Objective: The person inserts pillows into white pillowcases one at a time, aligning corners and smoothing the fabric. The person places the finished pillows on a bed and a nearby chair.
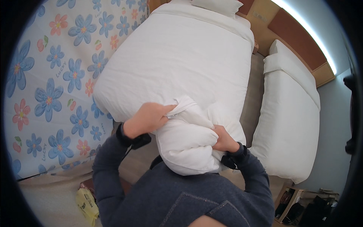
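A white pillow (187, 144) is held against the front of my body, partly inside a white pillowcase. My left hand (149, 117) pinches the edge of the case's opening, where a small tag shows. On the other side my right hand (225, 139) grips a fold of the same white fabric, its fingers partly hidden. Behind the pillow lies a large bed with a smooth white duvet (181, 56), folded back near its head end. Dark bands with small black devices sit at both wrists.
A flower-print curtain (59, 93) hangs along the left. Another white pillow (218, 7) rests at the bed's head. To the right stands a narrower bed with white bedding (289, 113). A yellow plastic bag (87, 204) lies lower left; a wooden rack (292, 201) holds dark items lower right.
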Demonstrator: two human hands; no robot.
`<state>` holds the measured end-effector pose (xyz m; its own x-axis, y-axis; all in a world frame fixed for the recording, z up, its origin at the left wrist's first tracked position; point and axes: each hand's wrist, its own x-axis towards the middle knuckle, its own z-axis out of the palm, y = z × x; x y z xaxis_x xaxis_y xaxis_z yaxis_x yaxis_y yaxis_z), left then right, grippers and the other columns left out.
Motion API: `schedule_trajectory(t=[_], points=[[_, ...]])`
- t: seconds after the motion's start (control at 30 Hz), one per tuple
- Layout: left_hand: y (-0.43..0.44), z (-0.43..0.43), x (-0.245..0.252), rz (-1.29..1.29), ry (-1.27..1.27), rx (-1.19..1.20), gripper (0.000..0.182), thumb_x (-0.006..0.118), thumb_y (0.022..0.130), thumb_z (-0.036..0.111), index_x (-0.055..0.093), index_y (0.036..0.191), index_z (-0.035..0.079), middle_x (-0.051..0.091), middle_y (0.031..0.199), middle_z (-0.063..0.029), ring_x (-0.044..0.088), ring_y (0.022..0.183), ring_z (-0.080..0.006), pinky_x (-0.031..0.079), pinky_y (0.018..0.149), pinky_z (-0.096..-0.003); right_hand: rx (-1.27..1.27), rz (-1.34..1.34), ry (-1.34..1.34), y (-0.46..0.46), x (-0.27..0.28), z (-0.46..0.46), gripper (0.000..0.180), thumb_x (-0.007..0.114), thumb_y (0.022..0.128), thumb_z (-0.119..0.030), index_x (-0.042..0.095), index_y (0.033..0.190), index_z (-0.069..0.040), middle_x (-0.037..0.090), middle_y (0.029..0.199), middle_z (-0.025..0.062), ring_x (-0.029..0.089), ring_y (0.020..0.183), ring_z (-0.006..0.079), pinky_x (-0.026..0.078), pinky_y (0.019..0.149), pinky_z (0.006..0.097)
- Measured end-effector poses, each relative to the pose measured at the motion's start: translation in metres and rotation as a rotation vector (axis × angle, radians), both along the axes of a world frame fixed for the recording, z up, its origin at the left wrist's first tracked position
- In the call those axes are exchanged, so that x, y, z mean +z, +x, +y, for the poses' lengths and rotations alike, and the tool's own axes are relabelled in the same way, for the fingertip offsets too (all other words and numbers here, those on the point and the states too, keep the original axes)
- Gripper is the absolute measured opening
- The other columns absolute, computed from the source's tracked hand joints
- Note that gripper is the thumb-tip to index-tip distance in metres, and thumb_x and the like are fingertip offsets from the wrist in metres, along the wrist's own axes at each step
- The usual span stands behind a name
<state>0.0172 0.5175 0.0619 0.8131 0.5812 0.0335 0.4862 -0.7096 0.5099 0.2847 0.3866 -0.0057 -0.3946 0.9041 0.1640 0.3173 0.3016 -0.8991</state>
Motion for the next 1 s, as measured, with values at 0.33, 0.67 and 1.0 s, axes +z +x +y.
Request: schedule_trajectory(t=[0.33, 0.67, 1.0], points=[[0.003, -0.063, 0.003, -0.36, -0.599, 0.086, 0.033, 0.047, 0.087, 0.007, 0.056, 0.119, 0.0, 0.062, 0.077, -0.0166, 0.058, 0.069, -0.0194, 0.045, 0.066, -0.0308, -0.252, 0.097, -0.065, -0.013, -0.024, 0.019, 0.023, 0.071, 0.074, -0.012, 0.067, 0.094, -0.002, 0.07, 0.089, 0.0133, 0.068, 0.083, 0.0235, 0.051, 0.071, 0.0325], [0.046, -0.068, -0.004, -0.608, -1.016, -0.053, 0.048, 0.046, 0.095, 0.009, 0.037, 0.142, 0.003, 0.057, 0.112, -0.0054, 0.053, 0.095, -0.0107, 0.043, 0.087, -0.0253, -0.244, 0.109, -0.17, -0.022, -0.056, 0.065, 0.024, 0.069, 0.076, -0.015, 0.067, 0.094, 0.002, 0.07, 0.088, 0.013, 0.067, 0.079, 0.0209, 0.051, 0.07, 0.0312], [0.09, -0.058, -0.037, -0.928, -0.643, -0.26, 0.048, 0.051, 0.094, 0.014, 0.039, 0.14, 0.005, 0.055, 0.119, -0.0049, 0.052, 0.106, -0.0102, 0.042, 0.09, -0.0238, -0.367, 0.161, 0.033, -0.06, -0.069, 0.064, 0.033, 0.072, 0.074, -0.018, 0.066, 0.101, 0.001, 0.07, 0.095, 0.0133, 0.066, 0.087, 0.0249, 0.05, 0.077, 0.0336]])
